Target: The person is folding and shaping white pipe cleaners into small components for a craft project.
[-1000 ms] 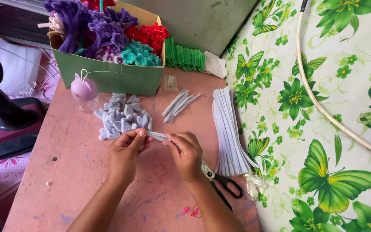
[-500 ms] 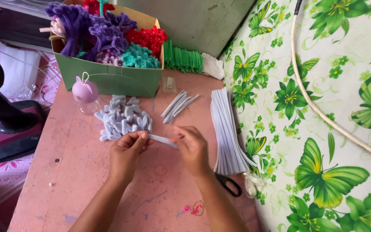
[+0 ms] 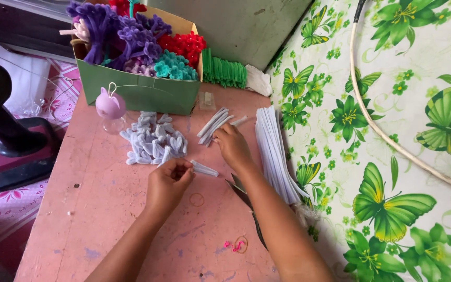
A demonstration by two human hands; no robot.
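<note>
Left hand [image 3: 169,180] pinches one short pale-lilac pipe-cleaner piece [image 3: 204,169] at its near end, fingers closed on it, the free end sticking out to the right just above the pink tabletop [image 3: 79,209]. Right hand [image 3: 232,145] is off that piece and reaching up to the small bundle of cut pieces [image 3: 213,125]; fingertips touch or nearly touch them, fingers curled, but I cannot tell if anything is actually gripped (knuckles hide it). Just left of both hands: pile of folded lilac loops [image 3: 153,143]. Right of the forearm: stack of long white pipe cleaners [image 3: 273,151] along the table edge. Scissors [image 3: 246,201] lie partly under the right forearm, blades pointing up-left. Behind: green box of finished chenille flowers [image 3: 137,91], small lilac bunny-shaped container [image 3: 110,105]. Risks, as I judge them: pinch is only at one end, so the piece could swivel or slip out; the forearm dragging back could catch the scissors or nudge the white stack off the edge; a blind grab may pick several cut pieces instead of one.
</note>
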